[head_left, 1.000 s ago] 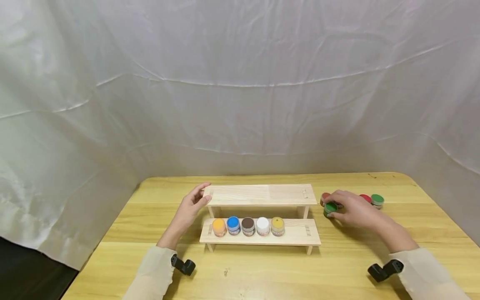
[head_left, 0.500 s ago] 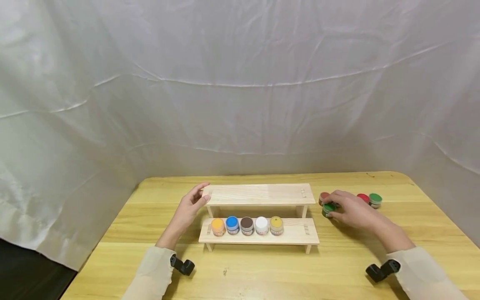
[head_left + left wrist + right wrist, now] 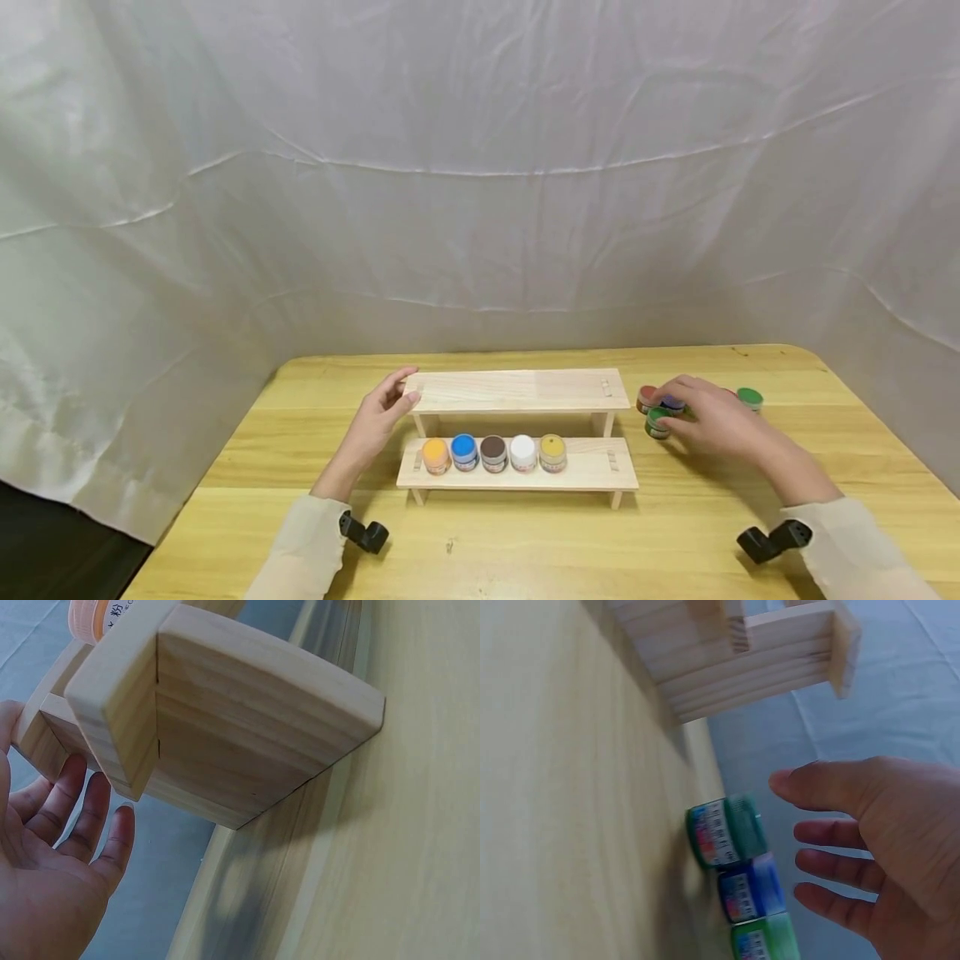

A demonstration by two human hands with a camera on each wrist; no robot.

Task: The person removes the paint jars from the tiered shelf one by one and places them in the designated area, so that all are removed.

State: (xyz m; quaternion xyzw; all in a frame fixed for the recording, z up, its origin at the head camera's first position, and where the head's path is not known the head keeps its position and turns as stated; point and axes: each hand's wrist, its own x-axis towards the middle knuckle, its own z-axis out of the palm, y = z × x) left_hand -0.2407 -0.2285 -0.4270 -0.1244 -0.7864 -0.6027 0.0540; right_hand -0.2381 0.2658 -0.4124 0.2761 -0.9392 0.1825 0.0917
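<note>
A two-tier wooden display rack (image 3: pixel 517 388) stands on the table. My left hand (image 3: pixel 377 421) holds the left end of its upper shelf, thumb at the front edge and fingers round the back; the left wrist view shows those fingers (image 3: pixel 71 795) by the shelf end. Off the rack's right side, my right hand (image 3: pixel 716 417) hovers over a group of paint jars, thumb close to a dark green paint jar (image 3: pixel 657 423). In the right wrist view its fingers are spread and apart from the green jar (image 3: pixel 727 829) and the blue jar (image 3: pixel 750 889).
On the lower shelf is a row of paint jars: orange (image 3: pixel 437 456), blue (image 3: pixel 464 451), brown (image 3: pixel 493 452), white (image 3: pixel 523 452) and yellow (image 3: pixel 552 452). A red-brown jar (image 3: pixel 647 397) and another green jar (image 3: pixel 750 398) flank the right hand. Behind the table hangs a grey cloth (image 3: pixel 480 233).
My right hand has loosened its pinch on the dark green jar and lifted slightly, showing more of the blue jar behind it. The left hand stays on the rack.
</note>
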